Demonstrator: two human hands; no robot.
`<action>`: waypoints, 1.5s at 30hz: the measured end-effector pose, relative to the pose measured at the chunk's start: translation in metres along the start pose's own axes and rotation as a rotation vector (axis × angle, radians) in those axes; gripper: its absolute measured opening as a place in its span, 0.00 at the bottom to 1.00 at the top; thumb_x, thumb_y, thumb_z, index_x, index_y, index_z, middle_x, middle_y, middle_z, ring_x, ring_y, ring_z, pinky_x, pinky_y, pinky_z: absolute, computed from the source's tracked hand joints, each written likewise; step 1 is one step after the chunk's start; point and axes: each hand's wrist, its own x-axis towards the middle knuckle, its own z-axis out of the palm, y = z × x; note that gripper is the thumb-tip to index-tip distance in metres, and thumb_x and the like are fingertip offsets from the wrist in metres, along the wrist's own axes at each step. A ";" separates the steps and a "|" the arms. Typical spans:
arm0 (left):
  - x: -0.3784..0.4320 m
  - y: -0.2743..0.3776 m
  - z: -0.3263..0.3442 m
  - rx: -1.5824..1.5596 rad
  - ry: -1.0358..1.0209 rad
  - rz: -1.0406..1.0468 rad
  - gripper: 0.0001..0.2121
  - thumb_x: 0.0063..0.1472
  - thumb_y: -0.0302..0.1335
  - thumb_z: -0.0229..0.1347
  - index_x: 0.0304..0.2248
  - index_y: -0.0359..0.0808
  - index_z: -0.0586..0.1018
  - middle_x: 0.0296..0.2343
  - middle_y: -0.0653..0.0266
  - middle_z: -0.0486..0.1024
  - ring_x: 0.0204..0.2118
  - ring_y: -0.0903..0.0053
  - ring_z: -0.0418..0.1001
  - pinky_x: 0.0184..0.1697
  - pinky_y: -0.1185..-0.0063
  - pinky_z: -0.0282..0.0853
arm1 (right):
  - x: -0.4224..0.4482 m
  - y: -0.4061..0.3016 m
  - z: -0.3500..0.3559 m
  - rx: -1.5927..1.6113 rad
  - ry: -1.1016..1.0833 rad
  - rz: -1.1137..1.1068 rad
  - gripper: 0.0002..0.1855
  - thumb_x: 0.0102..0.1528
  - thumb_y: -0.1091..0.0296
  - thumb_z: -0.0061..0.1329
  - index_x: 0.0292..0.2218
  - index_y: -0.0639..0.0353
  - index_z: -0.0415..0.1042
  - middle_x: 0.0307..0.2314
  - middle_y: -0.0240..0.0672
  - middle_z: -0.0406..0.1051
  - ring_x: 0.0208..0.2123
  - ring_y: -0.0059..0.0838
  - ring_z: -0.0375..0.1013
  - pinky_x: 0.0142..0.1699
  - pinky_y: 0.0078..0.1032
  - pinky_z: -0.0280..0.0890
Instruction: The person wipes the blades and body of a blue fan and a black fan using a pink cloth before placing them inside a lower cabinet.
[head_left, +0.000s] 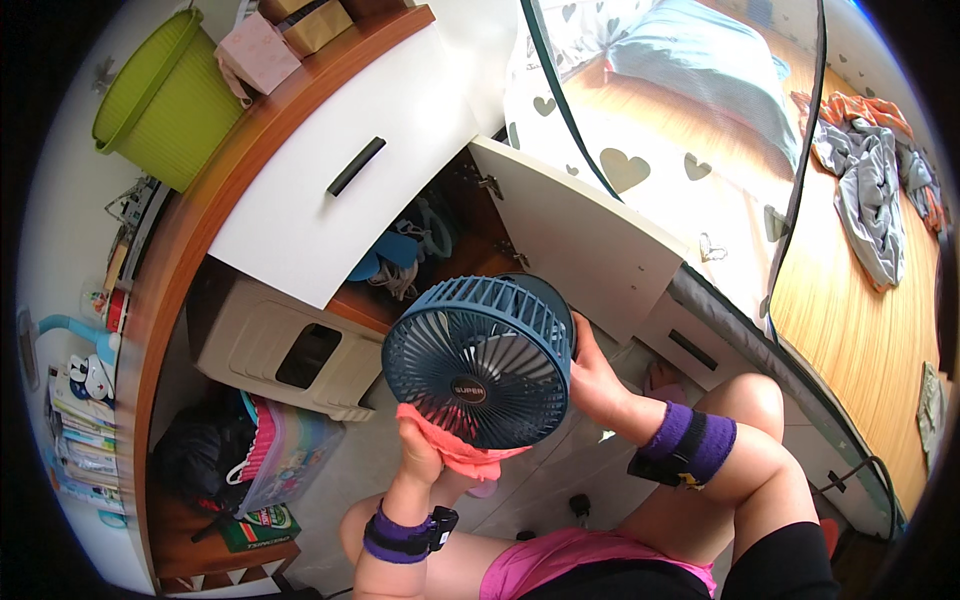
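A dark blue round fan with a slatted guard is held up in front of me, its front grille facing me. My right hand grips the fan at its right side, by the round base behind it; its fingertips are partly hidden. Below the grille's lower left edge, my left hand holds a coral-pink cloth against the fan's rim. Part of the cloth shows through the slats.
Behind the fan stands a cabinet with its door swung out, cables inside. A beige plastic stool and a clear storage box are at left. A netted bed lies at right.
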 end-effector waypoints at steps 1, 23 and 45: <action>0.000 0.000 0.000 0.039 0.074 -0.049 0.36 0.59 0.58 0.28 0.51 0.32 0.60 0.46 0.60 0.65 0.48 0.71 0.65 0.51 0.72 0.60 | 0.001 -0.001 0.001 0.005 -0.005 -0.013 0.42 0.55 0.55 0.45 0.57 0.62 0.32 0.44 0.46 0.62 0.38 0.32 0.70 0.35 0.30 0.71; 0.009 -0.010 -0.008 -0.123 0.320 -0.328 0.38 0.55 0.59 0.37 0.52 0.32 0.58 0.49 0.61 0.62 0.51 0.72 0.61 0.54 0.73 0.57 | -0.006 -0.024 0.001 0.099 -0.238 -0.015 0.48 0.52 0.33 0.35 0.58 0.54 0.29 0.51 0.45 0.50 0.47 0.35 0.61 0.39 0.31 0.68; 0.019 0.012 0.000 0.433 0.535 0.602 0.19 0.65 0.37 0.32 0.41 0.30 0.69 0.40 0.57 0.66 0.41 0.72 0.66 0.47 0.75 0.61 | 0.000 -0.042 0.007 0.801 -0.102 0.655 0.39 0.49 0.35 0.38 0.55 0.53 0.54 0.50 0.38 0.60 0.50 0.38 0.63 0.51 0.45 0.59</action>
